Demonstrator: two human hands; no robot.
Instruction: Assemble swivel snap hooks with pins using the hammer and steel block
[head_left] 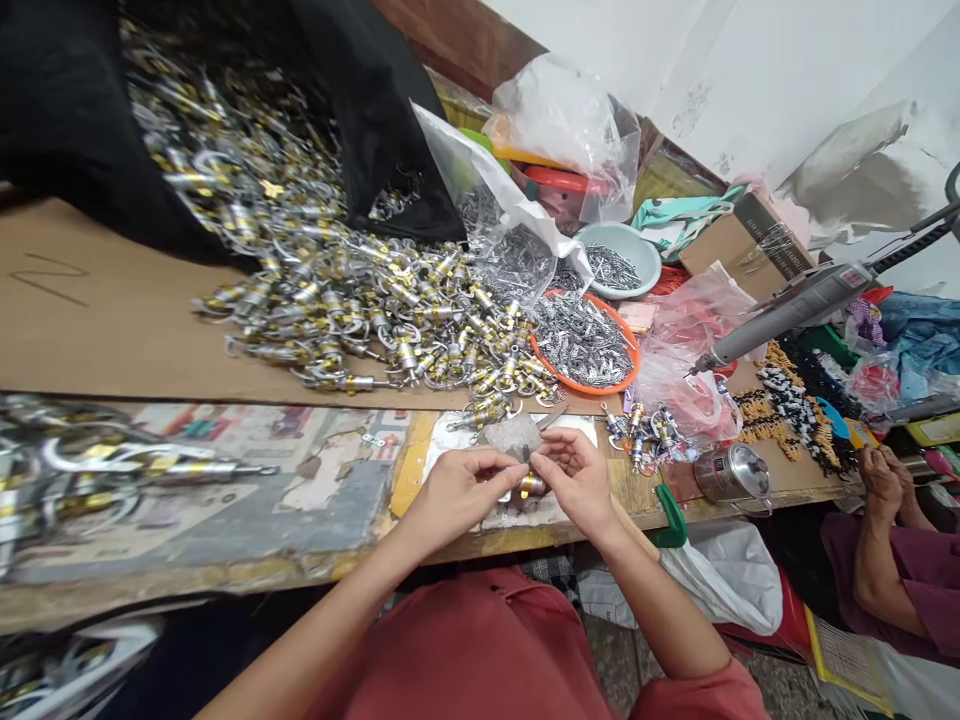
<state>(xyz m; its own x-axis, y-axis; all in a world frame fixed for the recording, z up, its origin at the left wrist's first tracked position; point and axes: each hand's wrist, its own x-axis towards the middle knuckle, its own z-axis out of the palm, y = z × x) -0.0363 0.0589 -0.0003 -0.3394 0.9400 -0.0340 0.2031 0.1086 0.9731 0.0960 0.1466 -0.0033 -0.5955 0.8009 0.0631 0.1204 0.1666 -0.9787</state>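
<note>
My left hand (466, 488) and my right hand (579, 480) meet over the front of the workbench. Between them is a small silver-and-gold metal fitting (532, 485). My right thumb and fingers close around its right side. The left thumb and forefinger are pinched together at its upper left; what lies between those fingertips is too small to make out. Just beyond my fingers sits a grey stone-like block (513, 434). Behind it spreads a large heap of similar metal fittings (405, 320), spilling from a black sack (397, 130).
An orange-rimmed basket (636, 362) and a pale blue bowl (651, 262) hold small metal parts. An electric screwdriver (787, 310) hangs at the right. A lidded metal cup (735, 475) and green clamp (670, 517) are near the bench edge. Another person's hands (885, 480) are far right.
</note>
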